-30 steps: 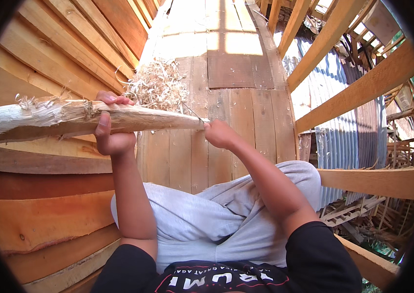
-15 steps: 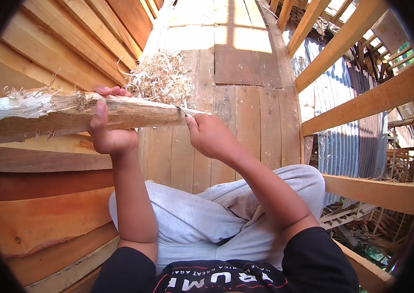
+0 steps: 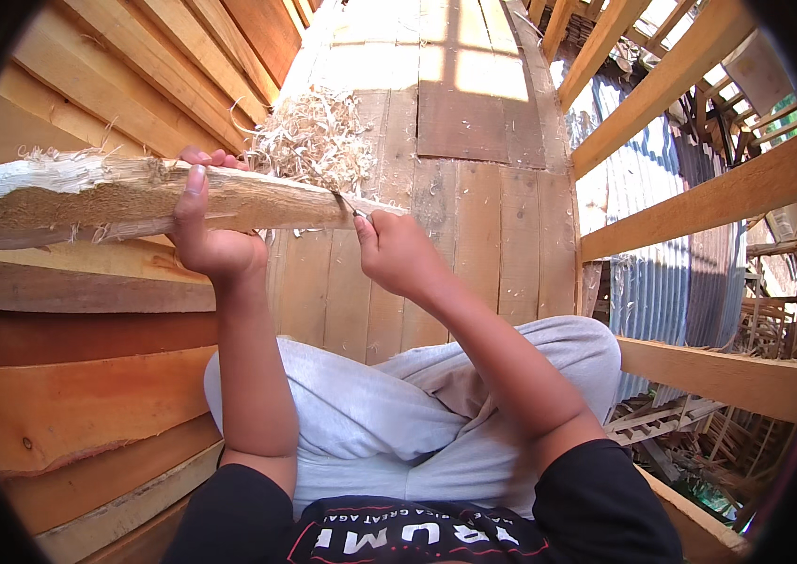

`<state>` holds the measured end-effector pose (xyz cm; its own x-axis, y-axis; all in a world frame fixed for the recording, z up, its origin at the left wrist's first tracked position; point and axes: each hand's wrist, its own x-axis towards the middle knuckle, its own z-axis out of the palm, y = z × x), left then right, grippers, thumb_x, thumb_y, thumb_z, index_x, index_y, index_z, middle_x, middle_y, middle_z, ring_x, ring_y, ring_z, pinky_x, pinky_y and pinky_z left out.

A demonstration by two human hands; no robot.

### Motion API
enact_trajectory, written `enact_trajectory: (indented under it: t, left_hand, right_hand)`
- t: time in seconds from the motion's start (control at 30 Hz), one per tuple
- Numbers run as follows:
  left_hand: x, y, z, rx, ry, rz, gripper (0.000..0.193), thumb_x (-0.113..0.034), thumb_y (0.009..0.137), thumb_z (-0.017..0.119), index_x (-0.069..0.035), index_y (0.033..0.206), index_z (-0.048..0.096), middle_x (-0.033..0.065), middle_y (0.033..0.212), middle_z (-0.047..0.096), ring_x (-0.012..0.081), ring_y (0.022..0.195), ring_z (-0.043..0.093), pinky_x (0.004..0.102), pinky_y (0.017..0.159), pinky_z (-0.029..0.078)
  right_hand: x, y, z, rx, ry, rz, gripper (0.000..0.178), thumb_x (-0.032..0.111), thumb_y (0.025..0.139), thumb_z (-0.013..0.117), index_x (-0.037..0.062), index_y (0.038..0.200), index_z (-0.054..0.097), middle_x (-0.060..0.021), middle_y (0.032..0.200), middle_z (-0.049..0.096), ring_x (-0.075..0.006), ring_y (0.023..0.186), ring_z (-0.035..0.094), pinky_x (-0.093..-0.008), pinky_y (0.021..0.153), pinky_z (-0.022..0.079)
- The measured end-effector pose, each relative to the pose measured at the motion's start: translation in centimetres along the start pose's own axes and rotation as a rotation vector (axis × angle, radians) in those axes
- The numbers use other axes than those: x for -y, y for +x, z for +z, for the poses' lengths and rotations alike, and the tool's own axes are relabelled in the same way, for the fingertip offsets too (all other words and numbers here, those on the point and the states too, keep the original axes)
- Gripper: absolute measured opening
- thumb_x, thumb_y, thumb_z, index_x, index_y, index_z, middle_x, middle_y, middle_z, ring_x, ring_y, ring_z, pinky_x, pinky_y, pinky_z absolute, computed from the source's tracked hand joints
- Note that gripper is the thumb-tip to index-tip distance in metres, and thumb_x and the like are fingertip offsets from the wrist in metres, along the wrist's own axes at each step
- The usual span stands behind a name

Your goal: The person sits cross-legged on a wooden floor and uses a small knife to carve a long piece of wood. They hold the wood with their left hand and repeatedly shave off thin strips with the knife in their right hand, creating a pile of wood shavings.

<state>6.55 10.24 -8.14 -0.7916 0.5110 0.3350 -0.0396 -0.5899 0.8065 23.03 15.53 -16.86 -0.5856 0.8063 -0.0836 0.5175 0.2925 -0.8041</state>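
A long, rough piece of wood (image 3: 107, 199) runs in from the left edge and tapers toward the middle, with curled slivers along its upper side. My left hand (image 3: 210, 226) grips it from beneath, thumb on the near face and fingertips showing over the far edge. At the tapered end, my right hand (image 3: 397, 249) is closed round a knife (image 3: 351, 206); its handle is mostly hidden in the fist. The dark, thin blade lies against the wood close to the tip.
Pale curled shavings (image 3: 316, 141) are heaped on the plank floor (image 3: 474, 235) beyond the wood. Stacked boards (image 3: 98, 404) line the left side. A wooden railing (image 3: 699, 202) stands on the right, with corrugated metal sheets (image 3: 648, 273) outside it. My crossed legs (image 3: 370, 404) are close below.
The knife blade has shifted slightly left and up along the tapered end. My right hand has turned a little, and the wood's tip now shows beyond it. My left hand keeps its grip.
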Motion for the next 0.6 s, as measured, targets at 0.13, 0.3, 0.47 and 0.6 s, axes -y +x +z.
enact_trajectory:
  t: [0.13,0.3,0.47,0.6]
  left_hand:
    - [0.0,0.9,-1.0,-0.075,0.001,-0.018,0.027,-0.029,0.081,0.058,-0.007,0.097,0.055,0.0088,0.089,0.054,0.0201,0.087,0.054,0.0357,0.081,0.046]
    - [0.0,1.3,-1.7,-0.113,0.007,-0.03,0.027,-0.029,0.081,0.058,-0.008,0.097,0.054,0.0081,0.089,0.054,0.0192,0.086,0.054,0.0349,0.08,0.046]
    - [0.0,-0.2,-0.6,0.009,-0.079,0.042,0.027,-0.019,0.077,0.06,-0.001,0.097,0.054,0.0084,0.088,0.053,0.0211,0.081,0.056,0.0357,0.073,0.05]
    - [-1.0,-2.3,1.2,0.187,0.015,0.132,0.028,-0.02,0.076,0.059,-0.002,0.096,0.053,0.0085,0.092,0.052,0.0233,0.083,0.056,0.0366,0.078,0.049]
  right_hand:
    - [0.1,0.0,1.2,-0.053,-0.021,-0.015,0.037,0.026,0.094,0.049,-0.0036,0.075,0.06,-0.0284,0.069,0.06,-0.046,0.071,0.06,-0.0517,0.068,0.048]
    - [0.0,0.0,1.8,-0.089,-0.03,-0.026,0.037,0.026,0.094,0.049,-0.0043,0.074,0.059,-0.03,0.069,0.059,-0.0468,0.071,0.06,-0.0532,0.068,0.047]
    - [3.8,-1.7,-1.0,-0.015,-0.049,-0.033,0.038,0.028,0.095,0.046,-0.0039,0.081,0.063,-0.0273,0.076,0.063,-0.0454,0.075,0.063,-0.0516,0.073,0.05]
    - [4.1,-1.5,-2.5,0.031,-0.097,0.066,0.04,0.027,0.096,0.043,-0.0068,0.086,0.063,-0.0298,0.084,0.064,-0.0461,0.084,0.063,-0.0511,0.079,0.049]
